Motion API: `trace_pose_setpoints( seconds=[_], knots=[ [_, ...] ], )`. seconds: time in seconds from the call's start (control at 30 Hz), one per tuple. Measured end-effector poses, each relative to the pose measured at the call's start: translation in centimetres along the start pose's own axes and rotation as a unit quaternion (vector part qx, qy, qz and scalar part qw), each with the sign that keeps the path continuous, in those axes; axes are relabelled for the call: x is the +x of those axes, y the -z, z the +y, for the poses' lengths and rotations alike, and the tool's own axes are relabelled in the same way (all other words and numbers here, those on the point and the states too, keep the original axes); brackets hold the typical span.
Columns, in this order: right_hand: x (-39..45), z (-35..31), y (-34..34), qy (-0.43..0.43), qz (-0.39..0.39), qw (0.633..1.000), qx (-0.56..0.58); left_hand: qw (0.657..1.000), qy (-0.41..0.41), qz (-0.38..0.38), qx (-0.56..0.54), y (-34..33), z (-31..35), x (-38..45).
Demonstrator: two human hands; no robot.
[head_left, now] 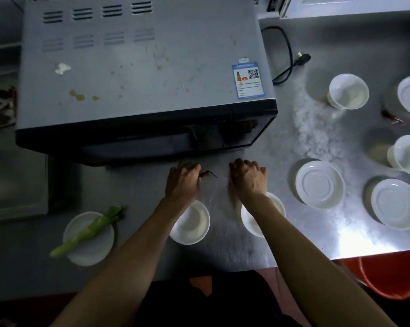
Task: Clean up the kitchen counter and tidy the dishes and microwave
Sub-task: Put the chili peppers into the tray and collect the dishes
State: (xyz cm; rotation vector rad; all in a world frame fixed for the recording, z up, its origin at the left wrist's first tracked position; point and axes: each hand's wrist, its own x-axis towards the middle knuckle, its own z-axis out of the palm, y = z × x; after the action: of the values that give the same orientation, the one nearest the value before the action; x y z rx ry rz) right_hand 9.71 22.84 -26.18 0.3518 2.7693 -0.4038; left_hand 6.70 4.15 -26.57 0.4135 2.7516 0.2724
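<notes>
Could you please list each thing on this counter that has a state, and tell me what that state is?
Grey microwave: door shut, top spattered with stains.
Black power cord: unplugged, plug lying on the counter.
Left hand: pinching a dried red chili.
Right hand: fingers curled; whether it holds anything is unclear.
White plastic lid at front left: a green onion lies across it.
Steel counter: dusted with white powder.

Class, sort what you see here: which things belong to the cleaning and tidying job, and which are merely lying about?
Job:
grey stained microwave
white plastic bowls
white round lids
dried red chilli, pinched by left hand
spilled white powder
green scallion

Lying about:
black power cord
red plastic bucket
</notes>
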Motion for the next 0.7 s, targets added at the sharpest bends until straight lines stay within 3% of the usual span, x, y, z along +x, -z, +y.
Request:
trace_pose_setpoints(
  seconds=[0.4, 0.7],
  knots=[
    [0.3, -0.4, 0.4, 0.051, 0.003, 0.997, -0.064, 0.996, 0.042, 0.058, -0.045, 1.9, -0.1, -2.5],
    [-1.3, -1.5, 0.4, 0.103, 0.021, 0.994, -0.004, 0.989, 0.054, 0.116, -0.070, 2.9, -1.8, -5.2]
  ],
)
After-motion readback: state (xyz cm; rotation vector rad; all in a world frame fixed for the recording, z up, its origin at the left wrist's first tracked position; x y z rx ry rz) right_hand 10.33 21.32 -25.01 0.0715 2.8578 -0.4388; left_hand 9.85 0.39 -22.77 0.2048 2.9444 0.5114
